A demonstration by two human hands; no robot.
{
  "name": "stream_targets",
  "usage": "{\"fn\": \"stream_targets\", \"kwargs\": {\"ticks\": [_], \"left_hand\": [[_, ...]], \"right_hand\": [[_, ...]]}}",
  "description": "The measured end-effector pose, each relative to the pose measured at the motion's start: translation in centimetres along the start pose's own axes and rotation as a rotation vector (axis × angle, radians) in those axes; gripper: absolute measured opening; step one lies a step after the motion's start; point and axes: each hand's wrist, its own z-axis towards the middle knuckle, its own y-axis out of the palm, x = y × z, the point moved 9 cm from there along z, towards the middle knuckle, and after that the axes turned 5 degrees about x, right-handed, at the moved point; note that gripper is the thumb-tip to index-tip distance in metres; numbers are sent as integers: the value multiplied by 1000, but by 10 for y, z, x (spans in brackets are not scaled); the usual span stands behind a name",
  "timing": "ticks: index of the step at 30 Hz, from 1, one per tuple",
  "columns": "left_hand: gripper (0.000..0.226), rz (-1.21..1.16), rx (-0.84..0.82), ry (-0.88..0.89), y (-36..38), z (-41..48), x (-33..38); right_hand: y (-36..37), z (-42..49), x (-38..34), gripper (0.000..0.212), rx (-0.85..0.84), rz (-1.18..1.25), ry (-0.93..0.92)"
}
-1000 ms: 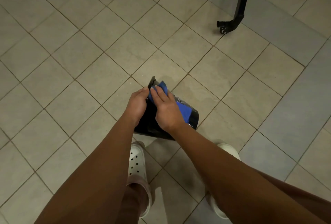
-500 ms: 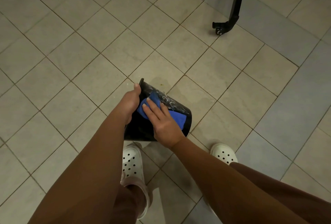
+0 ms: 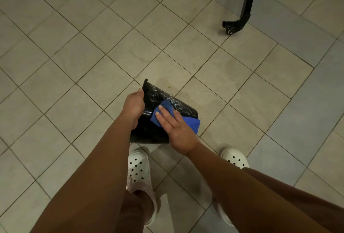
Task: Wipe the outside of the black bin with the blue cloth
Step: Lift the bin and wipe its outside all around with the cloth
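The left hand (image 3: 133,105) curls its fingers round the left edge of the black bin (image 3: 147,134), tipped low over the tiled floor (image 3: 74,56) ahead of the white clogs (image 3: 138,169); wiping looks under way, the blue cloth (image 3: 192,124) pressed on its side wall under the right hand (image 3: 176,127), fingers straight and together. Whitish streaks (image 3: 162,94) beyond the cloth likely need the next pass. A black frame leg (image 3: 243,16) stands well apart, no obstacle
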Motion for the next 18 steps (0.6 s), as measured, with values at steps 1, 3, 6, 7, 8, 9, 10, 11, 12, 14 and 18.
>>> {"fn": "stream_targets", "kwargs": {"ticks": [1, 3, 6, 7, 8, 9, 10, 11, 12, 14, 18], "left_hand": [[42, -8, 11, 14, -1, 1, 1], [40, -1, 29, 25, -2, 1, 1], [40, 37, 44, 49, -5, 2, 1], [40, 52, 42, 59, -5, 2, 1], [41, 65, 42, 69, -6, 2, 2], [41, 77, 45, 82, -5, 2, 3], [42, 89, 48, 94, -6, 2, 4], [41, 97, 51, 101, -6, 2, 5], [41, 98, 55, 103, -6, 2, 5], [40, 90, 64, 99, -8, 4, 4], [41, 88, 92, 91, -14, 4, 0]], "right_hand": [[1, -2, 8, 74, -7, 14, 42], [5, -14, 24, 74, -18, 51, 154], [12, -27, 25, 75, -20, 62, 220], [12, -27, 20, 78, -12, 57, 218], [11, -24, 15, 81, 1, 47, 202], [10, -20, 11, 83, 14, 31, 173], [8, -14, 8, 83, 19, 17, 143], [7, -9, 8, 81, 23, 7, 124], [6, -5, 9, 79, 22, 7, 118], [5, -2, 17, 75, 13, 54, 173], [8, -19, 49, 76, -1, 162, 460]]}}
